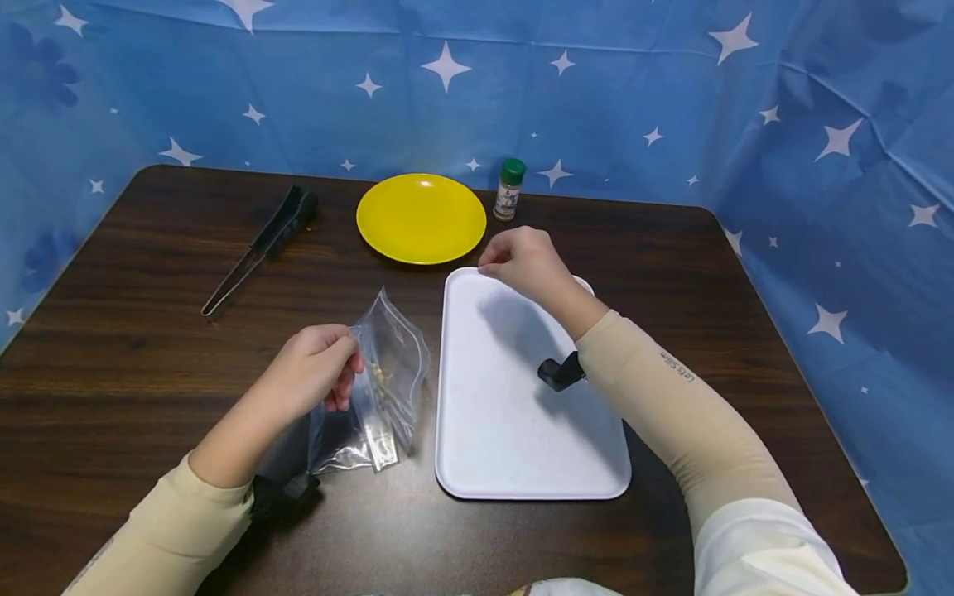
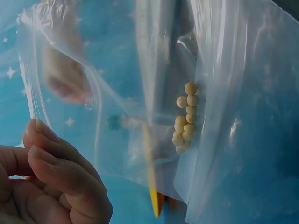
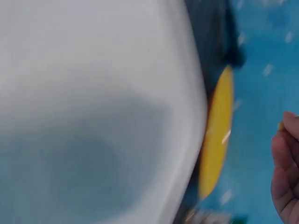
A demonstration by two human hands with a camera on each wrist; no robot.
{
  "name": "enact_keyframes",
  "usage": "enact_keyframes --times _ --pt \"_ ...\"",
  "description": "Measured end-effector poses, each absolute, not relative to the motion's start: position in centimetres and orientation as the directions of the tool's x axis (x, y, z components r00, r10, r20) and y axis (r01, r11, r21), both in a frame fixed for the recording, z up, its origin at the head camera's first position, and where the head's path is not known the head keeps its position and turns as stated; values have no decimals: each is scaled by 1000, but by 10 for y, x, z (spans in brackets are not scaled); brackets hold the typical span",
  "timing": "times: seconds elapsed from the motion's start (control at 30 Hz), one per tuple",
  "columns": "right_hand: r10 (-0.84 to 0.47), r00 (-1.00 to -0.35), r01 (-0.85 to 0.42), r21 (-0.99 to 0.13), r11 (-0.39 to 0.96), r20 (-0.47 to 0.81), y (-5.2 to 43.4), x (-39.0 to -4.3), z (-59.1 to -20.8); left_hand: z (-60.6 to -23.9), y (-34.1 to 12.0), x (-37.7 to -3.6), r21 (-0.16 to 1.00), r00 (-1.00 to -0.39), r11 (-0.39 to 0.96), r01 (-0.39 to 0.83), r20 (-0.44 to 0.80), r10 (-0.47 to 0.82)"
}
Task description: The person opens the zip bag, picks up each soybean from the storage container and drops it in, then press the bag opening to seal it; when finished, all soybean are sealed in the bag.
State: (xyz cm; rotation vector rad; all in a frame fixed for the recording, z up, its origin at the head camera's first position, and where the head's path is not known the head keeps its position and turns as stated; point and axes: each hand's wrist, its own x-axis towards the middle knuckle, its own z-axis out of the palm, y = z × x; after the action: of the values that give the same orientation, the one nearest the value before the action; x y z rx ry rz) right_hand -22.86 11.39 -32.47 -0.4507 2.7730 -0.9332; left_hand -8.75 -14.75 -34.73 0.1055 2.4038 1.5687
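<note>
My left hand [image 1: 309, 368] pinches the edge of a clear zip bag [image 1: 402, 348] and keeps it upright, its top gaping. Several round beige soybeans [image 2: 185, 122] lie inside, seen through the plastic in the left wrist view. Above the far edge of a white tray [image 1: 488, 406] hovers my right hand [image 1: 525, 261], thumb and forefinger together. Between those tips a small yellowish soybean [image 3: 281, 126] peeks out in the right wrist view. No soybeans show on the tray's visible surface.
A yellow plate [image 1: 421, 217] sits behind the tray, beside a green-capped spice bottle [image 1: 508, 190]. Black-tipped metal tongs [image 1: 261, 248] lie at the back left. A blue starry curtain [image 1: 447, 99] hangs behind the dark wooden table [image 1: 134, 331].
</note>
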Motion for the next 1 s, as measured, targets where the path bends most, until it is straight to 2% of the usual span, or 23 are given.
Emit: enact_keyframes --times 0.1,0.23,0.3,0.4,0.53,0.73,0.9,1.0 --pt "-477 -877 -404 -617 676 52 95 -208 -312 -347 -147 -87 908 -961 410 -87 -185 205" --pt "-640 -732 -639 -560 527 232 74 -180 -303 -347 -147 -87 911 -963 403 -87 -180 199" --pt "-691 -670 -699 -546 462 272 66 -169 -302 -347 -146 -86 913 -965 399 -85 -175 194" --pt "-741 -620 -723 -556 411 259 55 -156 -304 -346 -146 -86 913 -967 399 -84 -172 190" --pt "-781 -581 -739 -551 386 232 46 -144 -309 -346 -147 -87 908 -965 411 -79 -172 195" --pt "-799 -541 -768 -541 344 260 43 -136 -319 -347 -146 -87 909 -964 411 -71 -168 206" --pt "-776 -555 -776 -523 353 300 52 -137 -318 -347 -146 -86 912 -964 404 -76 -171 204" --pt "-725 -599 -760 -527 381 339 64 -144 -315 -346 -147 -85 913 -966 399 -83 -172 192"
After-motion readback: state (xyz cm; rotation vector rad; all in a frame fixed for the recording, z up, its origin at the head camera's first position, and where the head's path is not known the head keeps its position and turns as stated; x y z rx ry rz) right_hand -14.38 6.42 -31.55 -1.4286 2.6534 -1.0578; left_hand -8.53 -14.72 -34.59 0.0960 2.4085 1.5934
